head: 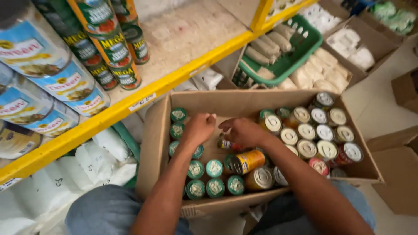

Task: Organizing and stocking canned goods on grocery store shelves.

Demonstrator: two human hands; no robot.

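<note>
An open cardboard box (156,143) rests on my lap, filled with tins. Green-lidded tins (214,168) stand upright along its left and front; silver-topped tins (307,130) fill the right side. My left hand (198,128) reaches down among the green tins at the left, fingers curled; whether it grips one is hidden. My right hand (244,132) lies over a small tin (226,143) on its side in the middle, fingers touching it. An orange tin (247,162) lies on its side just below my right wrist.
A yellow shelf edge (130,104) runs diagonally at left, with stacked tins (114,48) and blue-labelled tins (52,82) on the shelf. White sacks (100,161) lie below it. A green basket (300,48) and further cardboard boxes (361,48) of pale packets stand beyond.
</note>
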